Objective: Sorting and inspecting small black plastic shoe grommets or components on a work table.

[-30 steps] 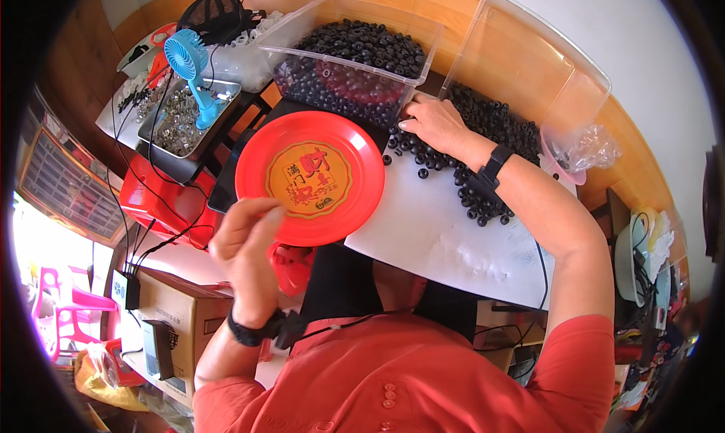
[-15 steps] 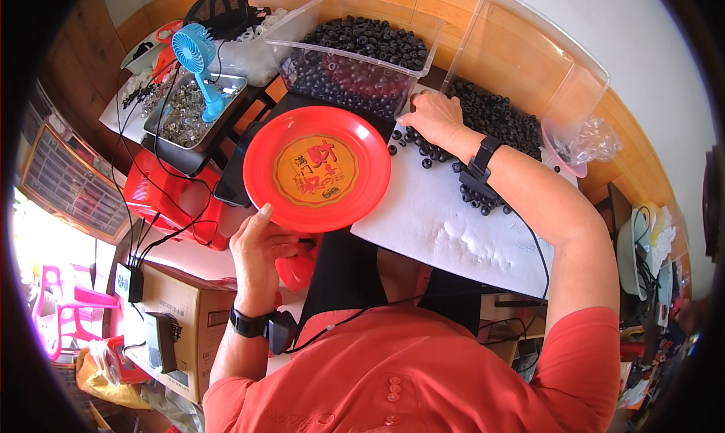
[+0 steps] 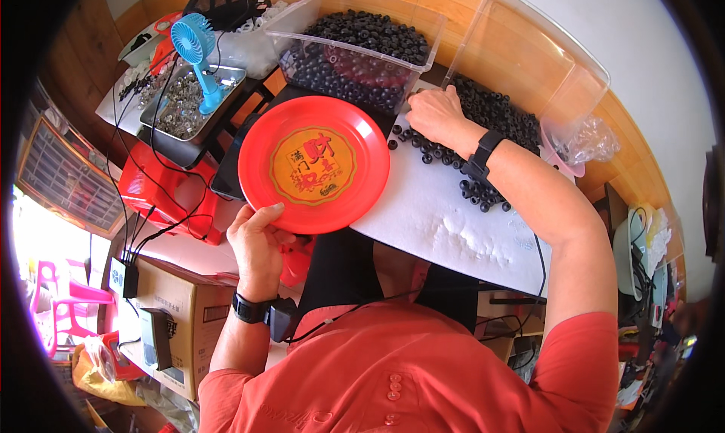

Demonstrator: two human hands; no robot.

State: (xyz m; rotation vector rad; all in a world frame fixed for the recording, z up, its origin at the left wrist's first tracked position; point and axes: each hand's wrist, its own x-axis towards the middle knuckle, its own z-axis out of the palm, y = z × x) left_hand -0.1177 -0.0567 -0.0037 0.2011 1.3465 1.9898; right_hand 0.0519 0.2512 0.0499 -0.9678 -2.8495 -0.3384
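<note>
Head camera, looking down at a seated person in an orange-red shirt. The left hand (image 3: 257, 244) holds a round red plate (image 3: 314, 163) by its near rim, thumb on top and the other fingers under the edge, so the grip is clamped on the plate. The plate has a yellow printed emblem at its centre and is held roughly level above the near left edge of the white surface (image 3: 445, 221), partly over a black tray behind it.

The right hand (image 3: 436, 114) reaches forward, palm down, onto a heap of small black rings (image 3: 498, 116) piled on the far part of the white surface. Its fingers are curled into the pile; whether they pinch any rings cannot be told. Loose rings lie scattered just beside the wrist, which wears a black band (image 3: 482, 152).

Behind the plate stands a clear plastic tub (image 3: 355, 55) filled with more black rings. To the right of it, an empty clear tub (image 3: 529, 55) stands tilted on its side. At the far left, a small blue handheld fan (image 3: 196, 44) stands in a metal tray (image 3: 177, 112) of small metal parts. A red box (image 3: 162, 195) sits lower left, with a cardboard box (image 3: 177, 320) below it.
</note>
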